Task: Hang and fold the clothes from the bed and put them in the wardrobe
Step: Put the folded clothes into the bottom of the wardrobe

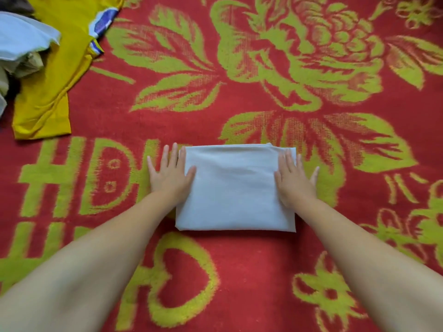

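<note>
Pale folded cloth (pixel 236 188), neat rectangle, mid-blanket (pixel 239 271); left hand (pixel 170 176), right hand (pixel 296 179) pressing its sides, fingers flat and spread. "HD" woven in blanket.

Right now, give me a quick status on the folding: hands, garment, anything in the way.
Left hand and right hand flat, pressing the sides of the folded white garment. Garment squared on the red bedspread. Unfolded clothes pile far left, clear of it.

Folded garment (pixel 236 185) smooth matt cloth; bedspread (pixel 263 271) coarse woven.
</note>
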Action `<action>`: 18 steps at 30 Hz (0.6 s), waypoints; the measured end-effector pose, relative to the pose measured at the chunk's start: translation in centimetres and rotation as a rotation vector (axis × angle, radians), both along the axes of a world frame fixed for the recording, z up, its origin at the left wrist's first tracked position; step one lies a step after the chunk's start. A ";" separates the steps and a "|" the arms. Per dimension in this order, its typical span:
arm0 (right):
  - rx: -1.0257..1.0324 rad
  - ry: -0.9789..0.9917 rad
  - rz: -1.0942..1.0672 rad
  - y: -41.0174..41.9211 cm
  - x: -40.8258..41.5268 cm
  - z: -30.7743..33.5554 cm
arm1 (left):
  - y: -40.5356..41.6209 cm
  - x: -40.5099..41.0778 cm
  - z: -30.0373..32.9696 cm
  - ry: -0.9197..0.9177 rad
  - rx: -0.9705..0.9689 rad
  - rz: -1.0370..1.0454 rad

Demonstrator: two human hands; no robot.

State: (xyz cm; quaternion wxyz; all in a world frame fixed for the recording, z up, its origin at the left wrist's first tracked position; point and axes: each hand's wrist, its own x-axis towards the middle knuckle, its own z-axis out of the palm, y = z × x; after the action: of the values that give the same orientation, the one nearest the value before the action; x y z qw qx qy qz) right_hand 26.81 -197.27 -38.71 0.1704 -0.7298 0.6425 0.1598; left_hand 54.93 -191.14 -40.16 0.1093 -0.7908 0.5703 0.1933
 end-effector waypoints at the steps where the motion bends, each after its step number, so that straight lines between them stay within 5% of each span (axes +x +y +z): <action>1: -0.053 0.005 0.129 0.3 0.1 0.6 | 0.7 0.1 0.3 -0.027 -0.063 -0.058; 4: -0.110 -0.071 0.505 3.8 2.5 1.9 | 4.3 -2.4 1.2 0.019 -0.291 -0.370; 6: -0.049 -0.051 0.638 7.6 3.6 1.1 | 8.2 -4.8 0.9 0.089 -0.261 -0.566; 10: -0.006 -0.076 0.469 10.5 4.9 0.0 | 11.6 -6.9 -0.1 0.055 -0.144 -0.543; 18: 0.040 -0.009 0.302 7.7 3.4 1.1 | 5.8 -5.3 2.0 -0.017 -0.003 -0.509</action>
State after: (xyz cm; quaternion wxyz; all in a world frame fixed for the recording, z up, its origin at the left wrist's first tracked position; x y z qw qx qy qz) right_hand 30.17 -189.56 -37.62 0.1620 -0.8152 0.5215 0.1930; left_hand 49.62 -185.33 -38.16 0.1580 -0.6234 0.7506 0.1519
